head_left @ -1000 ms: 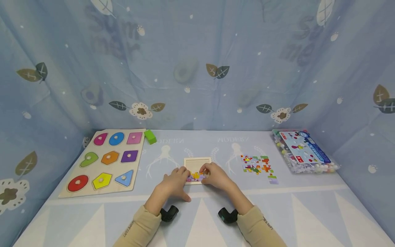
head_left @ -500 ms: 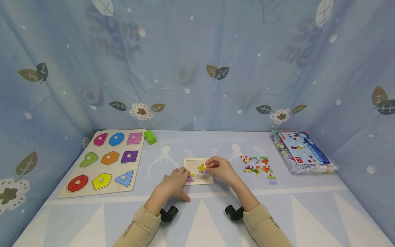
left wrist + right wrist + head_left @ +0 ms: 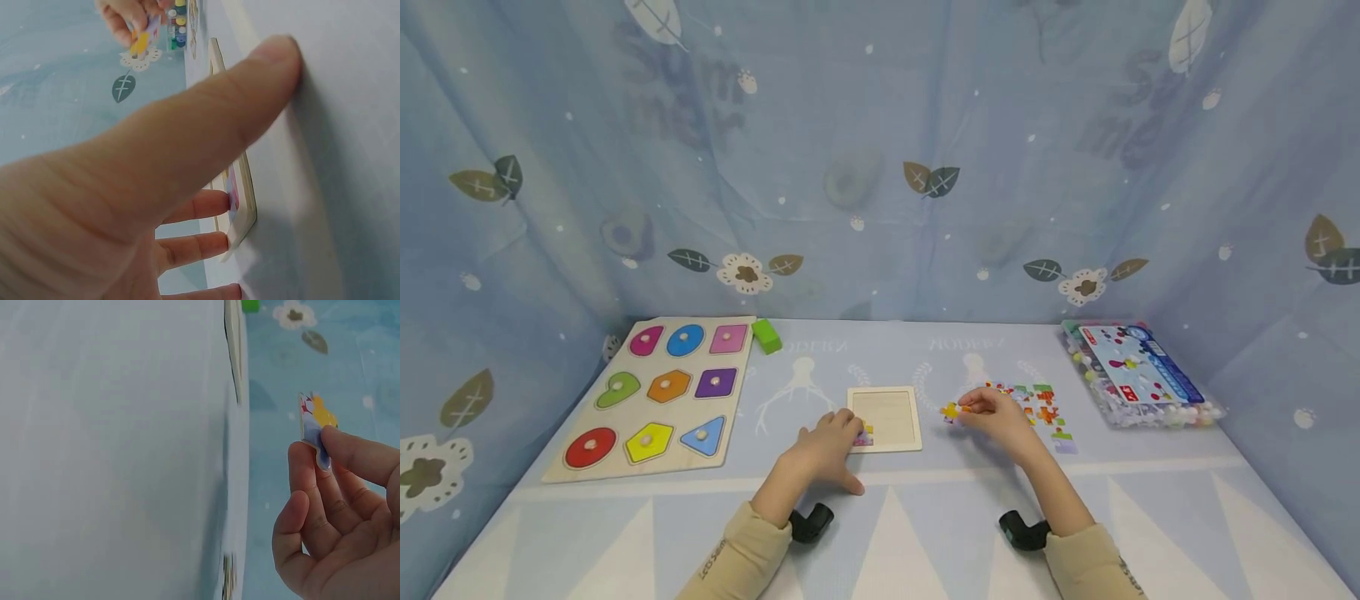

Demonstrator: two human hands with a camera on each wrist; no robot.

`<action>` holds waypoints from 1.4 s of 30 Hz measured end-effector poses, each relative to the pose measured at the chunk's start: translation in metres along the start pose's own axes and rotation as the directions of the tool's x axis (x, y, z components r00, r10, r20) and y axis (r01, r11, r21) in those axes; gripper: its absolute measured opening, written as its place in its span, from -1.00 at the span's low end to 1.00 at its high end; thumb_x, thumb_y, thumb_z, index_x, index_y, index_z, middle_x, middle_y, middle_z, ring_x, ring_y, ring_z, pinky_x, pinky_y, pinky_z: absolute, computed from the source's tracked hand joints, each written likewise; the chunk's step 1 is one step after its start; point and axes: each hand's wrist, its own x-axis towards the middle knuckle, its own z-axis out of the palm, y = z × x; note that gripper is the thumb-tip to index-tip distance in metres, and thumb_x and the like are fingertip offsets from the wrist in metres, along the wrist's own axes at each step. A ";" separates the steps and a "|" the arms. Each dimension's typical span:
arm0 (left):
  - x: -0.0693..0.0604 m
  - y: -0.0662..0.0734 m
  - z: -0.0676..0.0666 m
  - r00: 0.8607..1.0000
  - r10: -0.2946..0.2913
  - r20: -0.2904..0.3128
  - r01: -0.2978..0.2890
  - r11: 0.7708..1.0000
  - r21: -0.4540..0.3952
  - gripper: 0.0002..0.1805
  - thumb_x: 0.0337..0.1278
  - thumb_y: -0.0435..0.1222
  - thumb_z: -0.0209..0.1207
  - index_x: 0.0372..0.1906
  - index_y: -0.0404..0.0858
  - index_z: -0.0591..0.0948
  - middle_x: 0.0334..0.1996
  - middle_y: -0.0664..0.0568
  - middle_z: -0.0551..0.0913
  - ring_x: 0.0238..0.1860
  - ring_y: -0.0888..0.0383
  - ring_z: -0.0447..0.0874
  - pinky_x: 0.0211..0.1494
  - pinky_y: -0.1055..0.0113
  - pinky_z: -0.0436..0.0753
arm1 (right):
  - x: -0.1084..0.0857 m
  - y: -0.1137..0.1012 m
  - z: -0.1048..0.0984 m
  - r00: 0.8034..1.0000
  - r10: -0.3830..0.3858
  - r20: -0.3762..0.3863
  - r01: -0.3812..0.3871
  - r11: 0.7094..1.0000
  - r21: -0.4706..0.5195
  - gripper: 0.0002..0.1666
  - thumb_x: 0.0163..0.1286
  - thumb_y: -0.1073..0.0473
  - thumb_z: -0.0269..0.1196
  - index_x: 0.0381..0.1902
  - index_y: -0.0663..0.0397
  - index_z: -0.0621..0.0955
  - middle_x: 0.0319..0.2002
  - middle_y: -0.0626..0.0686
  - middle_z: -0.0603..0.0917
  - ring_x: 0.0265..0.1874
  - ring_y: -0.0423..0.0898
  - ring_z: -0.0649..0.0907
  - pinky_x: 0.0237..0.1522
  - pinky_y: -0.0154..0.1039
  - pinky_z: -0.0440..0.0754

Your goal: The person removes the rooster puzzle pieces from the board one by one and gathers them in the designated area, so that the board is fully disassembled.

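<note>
My right hand (image 3: 1003, 423) pinches a yellow and purple jigsaw piece (image 3: 950, 412) between thumb and fingers, held above the table to the right of a small wooden puzzle tray (image 3: 917, 418). The right wrist view shows the jigsaw piece (image 3: 310, 430) tilted on edge. At the tray's left side lies my left hand (image 3: 825, 447), its fingertips touching the rim and its thumb stretched out to the table. Beside those fingers, a jigsaw piece (image 3: 867, 435) sits in the tray's lower left corner, partly covered. Several loose jigsaw pieces (image 3: 1047, 414) lie behind and right of my right hand.
A wooden shape board (image 3: 681, 425) with coloured knobbed pieces lies at the left, with a green block (image 3: 767, 336) at its far corner. Back right stands a clear box of beads (image 3: 1138, 375). A blue patterned curtain (image 3: 880, 233) hangs behind the table.
My right hand has lifted the yellow jigsaw piece out of the tray and carried it right, towards the loose pieces. The left hand has stayed at the tray.
</note>
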 end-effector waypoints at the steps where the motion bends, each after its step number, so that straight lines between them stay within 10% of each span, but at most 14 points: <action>1: 0.000 0.000 0.000 1.000 0.002 -0.001 -0.002 1.000 -0.002 -0.11 -0.44 0.00 0.49 0.12 -0.26 0.39 0.18 -0.15 0.32 0.21 -0.21 0.26 0.00 -0.33 0.33 | -0.002 0.002 -0.007 1.000 -0.001 -0.006 0.001 1.000 -0.002 -0.73 0.16 0.23 0.32 -0.18 0.21 0.58 -0.25 0.05 0.60 -0.26 -0.11 0.54 -0.25 -0.26 0.49; 21: -0.001 -0.002 0.004 1.000 0.015 -0.013 -0.016 1.000 -0.010 -0.12 -0.42 0.01 0.49 0.12 -0.25 0.37 0.18 -0.15 0.31 0.23 -0.25 0.22 0.02 -0.37 0.29 | -0.023 0.024 -0.092 0.984 0.170 0.048 -0.165 0.983 -0.085 -0.64 0.23 0.25 0.25 -0.07 0.37 0.49 -0.34 0.01 0.57 -0.40 -0.15 0.50 -0.33 -0.20 0.51; 42: 0.000 -0.003 0.002 1.000 -0.002 0.018 0.002 1.000 -0.003 -0.11 -0.37 0.02 0.46 0.17 -0.23 0.36 0.23 -0.16 0.29 0.27 -0.26 0.18 0.07 -0.36 0.27 | -0.022 0.034 -0.095 0.965 0.253 0.063 -0.245 0.962 -0.119 -0.66 0.19 0.26 0.27 -0.10 0.35 0.53 -0.49 -0.06 0.55 -0.48 -0.13 0.45 -0.41 -0.25 0.43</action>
